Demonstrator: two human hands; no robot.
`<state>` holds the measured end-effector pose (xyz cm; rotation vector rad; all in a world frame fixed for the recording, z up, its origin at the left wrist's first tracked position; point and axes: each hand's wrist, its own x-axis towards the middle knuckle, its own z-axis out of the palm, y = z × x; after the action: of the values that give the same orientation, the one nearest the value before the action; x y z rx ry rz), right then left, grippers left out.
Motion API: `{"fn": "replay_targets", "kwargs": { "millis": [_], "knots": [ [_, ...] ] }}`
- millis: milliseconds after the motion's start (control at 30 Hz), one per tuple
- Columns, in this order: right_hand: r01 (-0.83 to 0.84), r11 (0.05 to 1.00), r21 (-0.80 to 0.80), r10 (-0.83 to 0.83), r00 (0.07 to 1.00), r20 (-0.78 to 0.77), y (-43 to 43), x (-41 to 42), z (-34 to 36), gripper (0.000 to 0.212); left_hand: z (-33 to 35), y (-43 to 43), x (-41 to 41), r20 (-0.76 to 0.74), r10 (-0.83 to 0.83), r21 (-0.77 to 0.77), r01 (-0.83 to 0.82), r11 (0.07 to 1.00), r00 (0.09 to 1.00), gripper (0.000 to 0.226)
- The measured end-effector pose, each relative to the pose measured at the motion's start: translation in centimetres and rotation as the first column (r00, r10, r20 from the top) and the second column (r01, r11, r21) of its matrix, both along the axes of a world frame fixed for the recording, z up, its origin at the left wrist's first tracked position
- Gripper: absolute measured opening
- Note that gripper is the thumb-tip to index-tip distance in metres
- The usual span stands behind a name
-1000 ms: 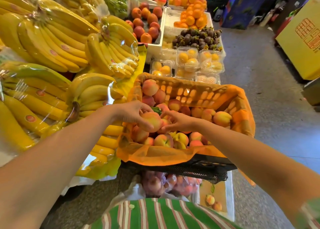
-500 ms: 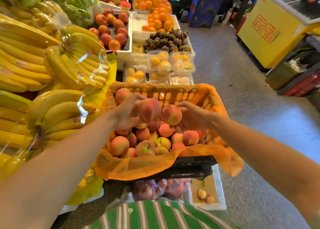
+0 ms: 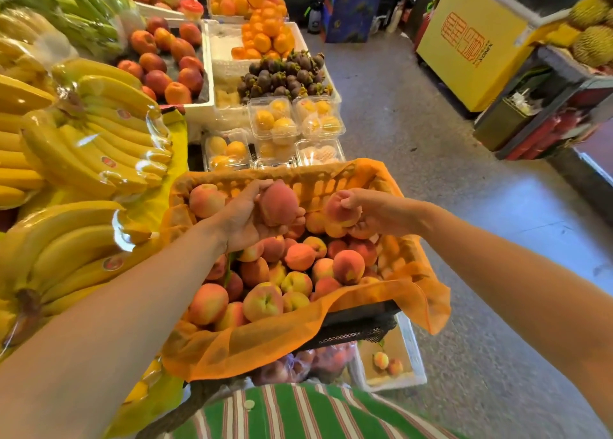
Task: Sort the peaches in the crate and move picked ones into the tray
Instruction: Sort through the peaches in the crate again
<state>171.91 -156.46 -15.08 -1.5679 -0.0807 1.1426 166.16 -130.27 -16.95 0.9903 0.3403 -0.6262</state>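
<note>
An orange-lined crate full of peaches stands in front of me. Above the pile, my left hand grips a reddish peach. To its right my right hand holds a second peach over the crate's far side. A white foam tray with two peaches sits on the floor below the crate's right corner.
Bagged banana bunches fill the stand at my left. Clear boxes of yellow fruit, mangosteens and oranges lie beyond the crate. A yellow freezer stands across the grey aisle floor. A bag of peaches lies under the crate.
Both hands have lifted out of the pile, each with a peach, and carried them toward the crate's far side. The view has swung to the right.
</note>
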Motion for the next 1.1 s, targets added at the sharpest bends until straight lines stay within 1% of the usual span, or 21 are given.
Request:
{"fn": "replay_targets", "kwargs": {
  "millis": [67,133,200,233,267,333,367,433,533,600,667,700,767,833,900,933,967,1000,1033,1067,1100],
  "knots": [
    [0.006,0.998,-0.060,-0.003,0.999,0.041,-0.2,0.1,0.1,0.044,0.3,-0.1,0.1,-0.006,0.019,-0.057,-0.020,0.998,1.000,0.057],
    [-0.001,0.996,-0.084,0.007,0.998,0.063,-0.3,0.1,0.2,0.041,0.1,-0.1,0.4,-0.003,0.028,-0.067,-0.028,0.997,1.000,0.066],
    [-0.025,0.990,-0.140,0.041,0.993,0.113,-0.5,0.1,0.2,0.040,0.1,0.0,0.6,0.017,0.015,0.011,-0.015,1.000,1.000,0.048],
    [-0.052,0.976,-0.210,0.088,0.982,0.165,-0.5,0.1,0.2,0.040,0.1,-0.1,0.7,0.026,-0.004,0.071,0.002,0.997,1.000,0.040],
    [-0.089,0.945,-0.314,0.169,0.957,0.235,-0.5,0.1,0.4,0.040,0.1,-0.1,0.7,0.027,-0.027,0.129,0.023,0.991,0.999,0.040],
    [-0.173,0.822,-0.542,0.391,0.864,0.317,-0.4,0.3,0.5,0.045,0.0,0.0,0.8,0.013,-0.073,0.181,0.069,0.981,0.997,0.047],
    [-0.211,0.739,-0.640,0.493,0.817,0.300,-0.3,0.5,0.5,0.049,-0.2,0.0,0.7,0.000,-0.095,0.154,0.094,0.984,0.995,0.048],
    [-0.303,0.550,-0.778,0.655,0.735,0.176,0.0,0.5,0.7,0.056,-0.2,-0.2,0.6,-0.037,-0.115,0.093,0.118,0.989,0.993,0.054],
    [-0.415,0.270,-0.869,0.801,0.597,-0.036,0.7,-0.1,1.3,0.063,-0.2,-0.3,0.6,-0.066,-0.128,0.069,0.132,0.989,0.990,0.063],
    [-0.465,0.131,-0.876,0.858,0.496,-0.135,1.2,-0.7,1.3,0.063,-0.2,-0.5,0.5,-0.076,-0.156,0.064,0.161,0.985,0.985,0.066],
    [-0.473,0.037,-0.880,0.878,0.437,-0.198,1.4,-1.2,0.6,0.066,-0.1,-0.7,0.5,-0.079,-0.166,0.064,0.171,0.983,0.983,0.066],
    [-0.467,0.010,-0.884,0.879,0.426,-0.215,1.2,-1.3,0.1,0.069,0.0,-0.8,0.5,-0.079,-0.167,0.069,0.173,0.983,0.983,0.066],
    [-0.436,-0.012,-0.900,0.884,0.416,-0.214,0.8,-1.5,-0.9,0.075,0.0,-1.0,0.5,-0.071,-0.190,0.080,0.196,0.977,0.979,0.067],
    [-0.401,-0.005,-0.916,0.886,0.423,-0.190,0.3,-1.9,-1.6,0.072,-0.1,-1.1,0.6,-0.069,-0.230,0.093,0.236,0.967,0.971,0.070],
    [-0.374,0.041,-0.926,0.884,0.447,-0.141,0.0,-2.0,-2.0,0.064,-0.1,-1.3,0.7,-0.077,-0.269,0.102,0.276,0.956,0.960,0.071],
    [-0.363,0.084,-0.928,0.884,0.456,-0.098,-0.1,-1.9,-2.1,0.060,-0.1,-1.4,0.7,-0.077,-0.285,0.107,0.292,0.951,0.956,0.073],
    [-0.339,0.163,-0.926,0.879,0.476,-0.020,-0.1,-1.6,-2.1,0.055,-0.2,-1.6,0.7,-0.074,-0.296,0.113,0.303,0.946,0.952,0.074],
    [-0.302,0.298,-0.906,0.847,0.522,0.104,0.0,-1.3,-2.0,0.051,-0.2,-1.8,0.7,-0.071,-0.302,0.121,0.309,0.943,0.951,0.074],
    [-0.254,0.487,-0.836,0.753,0.606,0.255,0.2,-0.9,-1.7,0.050,-0.2,-2.0,0.7,-0.069,-0.303,0.129,0.310,0.942,0.950,0.074],
    [-0.195,0.687,-0.700,0.595,0.703,0.389,0.7,-0.8,-1.1,0.055,-0.2,-2.2,0.7,-0.069,-0.303,0.138,0.310,0.941,0.950,0.073],
    [-0.136,0.838,-0.528,0.420,0.779,0.466,1.2,-0.7,-0.5,0.062,-0.1,-2.4,0.7,-0.069,-0.309,0.149,0.316,0.937,0.949,0.073]
  ]
}}
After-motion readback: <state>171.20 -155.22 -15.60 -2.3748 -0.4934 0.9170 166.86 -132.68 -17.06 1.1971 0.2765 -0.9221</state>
